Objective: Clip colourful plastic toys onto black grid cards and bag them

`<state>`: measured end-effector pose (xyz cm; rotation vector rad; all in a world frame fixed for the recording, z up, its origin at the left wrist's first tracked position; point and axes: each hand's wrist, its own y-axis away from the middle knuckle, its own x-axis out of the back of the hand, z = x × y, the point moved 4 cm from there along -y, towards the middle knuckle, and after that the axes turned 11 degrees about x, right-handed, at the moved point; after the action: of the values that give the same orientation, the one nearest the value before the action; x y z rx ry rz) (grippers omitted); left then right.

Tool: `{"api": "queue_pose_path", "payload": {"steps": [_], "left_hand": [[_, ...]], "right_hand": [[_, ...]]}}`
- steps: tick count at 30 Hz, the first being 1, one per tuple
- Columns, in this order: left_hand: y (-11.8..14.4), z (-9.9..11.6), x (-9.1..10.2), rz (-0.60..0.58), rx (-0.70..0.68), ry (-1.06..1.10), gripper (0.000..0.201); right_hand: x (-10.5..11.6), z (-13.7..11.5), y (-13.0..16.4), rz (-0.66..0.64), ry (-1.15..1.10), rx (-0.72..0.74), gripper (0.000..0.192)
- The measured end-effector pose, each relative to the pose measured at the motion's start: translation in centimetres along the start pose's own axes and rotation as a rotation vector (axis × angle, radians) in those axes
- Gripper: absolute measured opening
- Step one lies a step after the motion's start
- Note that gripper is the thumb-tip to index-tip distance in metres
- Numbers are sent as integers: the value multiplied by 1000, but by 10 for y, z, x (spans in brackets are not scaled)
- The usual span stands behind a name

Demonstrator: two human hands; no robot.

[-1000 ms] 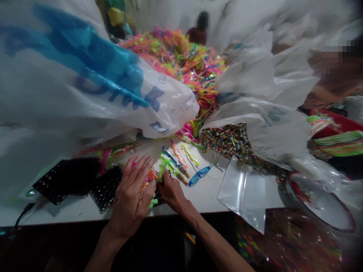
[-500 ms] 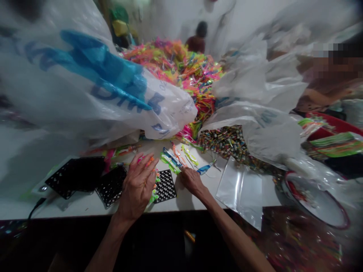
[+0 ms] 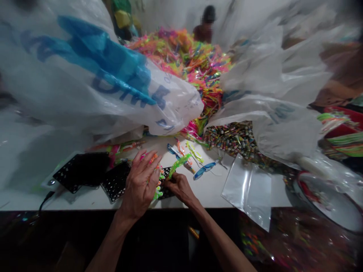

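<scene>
On the white table (image 3: 210, 192), my left hand (image 3: 141, 183) lies palm down, fingers stretched out, over small orange, pink and green pieces (image 3: 159, 185) set in a black perforated grid (image 3: 168, 194). Closed in a pinch, my right hand (image 3: 181, 187) grips a bright green plastic strip (image 3: 180, 162) at the grid's right part; the fingertips are partly hidden. Beyond it lie a blue plastic strip (image 3: 204, 170), a yellow strip (image 3: 194, 152) and an orange piece (image 3: 181, 147).
Black grids (image 3: 85, 168) are stacked at left, near a cable (image 3: 45, 200). Clear plastic bags (image 3: 248, 189) lie right of my hands, before a heap of small pieces (image 3: 229, 138). A basin (image 3: 334, 204) stands far right. A large bag (image 3: 113, 87) and colourful heap (image 3: 181, 56) rise behind; a person (image 3: 204, 30) is farther back.
My right hand has moved left and toward me, from the loose strips to the grid, bringing the green strip along. My left hand stays over the pieces. The view has shifted slightly.
</scene>
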<state>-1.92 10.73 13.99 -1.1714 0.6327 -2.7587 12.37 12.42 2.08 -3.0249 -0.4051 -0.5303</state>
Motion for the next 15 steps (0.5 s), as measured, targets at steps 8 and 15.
{"api": "queue_pose_path", "payload": {"steps": [8, 15], "left_hand": [[0, 2, -3, -24, 11, -22, 39], [-3, 6, -8, 20, -17, -108, 36]], "right_hand": [[-10, -16, -2, -225, 744, 111, 14], [-9, -20, -1, -362, 786, 131, 14]]}}
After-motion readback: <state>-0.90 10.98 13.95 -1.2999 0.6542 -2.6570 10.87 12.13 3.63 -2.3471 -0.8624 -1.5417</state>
